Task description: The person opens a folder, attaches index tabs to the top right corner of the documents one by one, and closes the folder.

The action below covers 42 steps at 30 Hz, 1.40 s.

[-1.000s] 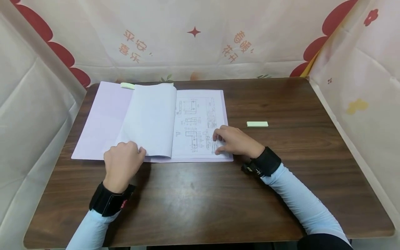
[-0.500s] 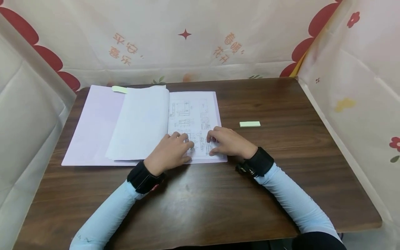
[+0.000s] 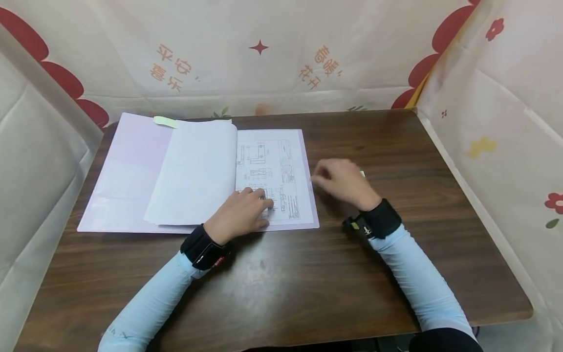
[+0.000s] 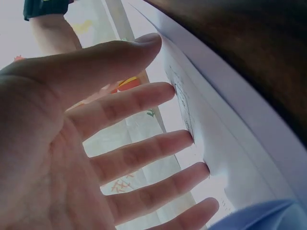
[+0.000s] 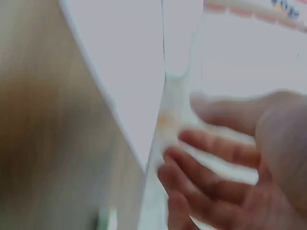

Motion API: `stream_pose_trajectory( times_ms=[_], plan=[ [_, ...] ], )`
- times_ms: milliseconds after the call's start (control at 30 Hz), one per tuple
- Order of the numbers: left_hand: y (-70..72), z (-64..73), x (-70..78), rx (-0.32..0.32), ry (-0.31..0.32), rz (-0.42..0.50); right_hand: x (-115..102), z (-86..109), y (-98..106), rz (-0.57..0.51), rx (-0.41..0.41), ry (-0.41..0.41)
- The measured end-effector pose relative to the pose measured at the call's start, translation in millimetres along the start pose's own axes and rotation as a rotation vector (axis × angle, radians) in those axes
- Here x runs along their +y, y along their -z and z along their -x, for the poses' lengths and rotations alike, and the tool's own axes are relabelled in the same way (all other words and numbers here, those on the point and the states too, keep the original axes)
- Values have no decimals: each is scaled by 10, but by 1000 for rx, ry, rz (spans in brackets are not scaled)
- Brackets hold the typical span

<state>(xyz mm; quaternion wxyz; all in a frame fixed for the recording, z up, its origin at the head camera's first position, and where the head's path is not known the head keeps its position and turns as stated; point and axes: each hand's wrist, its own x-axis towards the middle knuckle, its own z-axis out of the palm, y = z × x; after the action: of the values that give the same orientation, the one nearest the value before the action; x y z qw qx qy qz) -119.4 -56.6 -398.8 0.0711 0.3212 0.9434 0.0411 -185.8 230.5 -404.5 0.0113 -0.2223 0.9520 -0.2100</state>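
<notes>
A lilac folder [image 3: 127, 171] lies spread on the table, its white sheet [image 3: 198, 171] turned over to the left. On its right side a page with technical drawings [image 3: 274, 161] faces up. My left hand [image 3: 237, 212] rests on the lower part of that page. In the left wrist view its fingers [image 4: 144, 148] are spread and fairly straight, tips touching the paper. My right hand [image 3: 345, 181] is over the table just right of the folder, blurred, fingers loosely bent around nothing. Behind it shows only a sliver of the pale green sticky-note pad [image 3: 362, 173].
A pale green sticky tab [image 3: 165, 121] sticks out at the top of the turned sheet. The brown wooden table [image 3: 281, 293] carries everything. Printed fabric curtains [image 3: 281, 73] hang behind it and along both sides.
My left hand went from the folder's lower left to the drawing page and stayed there. My right hand lifted off the page and moved right, covering most of the sticky-note pad. The view shifted slightly.
</notes>
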Motion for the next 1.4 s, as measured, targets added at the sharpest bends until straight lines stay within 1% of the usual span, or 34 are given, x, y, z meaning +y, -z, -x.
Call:
stream_pose_trajectory(
  times_ms=[67,100,133,200,300,367,433,600,767,867,967,1033,1100,1167,1233,1300,1400],
  plan=[
    [2,3,1,5,-5,9,172,33,110,24,96,-135],
    [1,4,2,6,-6,11,264,50,148,29,128,-199],
    [-2,3,2,6,-7,14,344,68,180,35,142,-259],
    [-5,4,0,3,-6,15,483,93,208,27,136,-346],
    [-12,8,-5,-1,-3,16,607,97,195,30,90,-429],
    [-10,12,-10,0,0,19,640,86,176,36,69,-459],
    [-9,13,-11,7,0,22,654,75,158,46,76,-481],
    [-8,8,-7,7,-1,20,651,72,140,49,111,-502],
    [-6,-4,-16,1,-2,25,645,62,145,8,104,-500],
    [-5,-14,-20,1,-4,30,669,57,167,-24,77,-485],
    [8,-28,-10,-5,-6,30,702,66,220,-69,26,-464],
    [40,-48,19,-7,-4,25,729,76,263,-101,-11,-440],
    [100,-88,84,-5,-2,9,756,83,307,-137,-47,-414],
    [184,-156,187,-11,-7,-7,787,88,336,-156,-79,-392],
    [273,-268,319,-18,-23,-36,806,89,361,-173,-102,-377],
    [345,-437,463,-26,-56,-71,818,90,377,-176,-112,-374],
    [382,-772,667,-44,-109,-129,820,77,379,-182,-116,-384]
  ],
)
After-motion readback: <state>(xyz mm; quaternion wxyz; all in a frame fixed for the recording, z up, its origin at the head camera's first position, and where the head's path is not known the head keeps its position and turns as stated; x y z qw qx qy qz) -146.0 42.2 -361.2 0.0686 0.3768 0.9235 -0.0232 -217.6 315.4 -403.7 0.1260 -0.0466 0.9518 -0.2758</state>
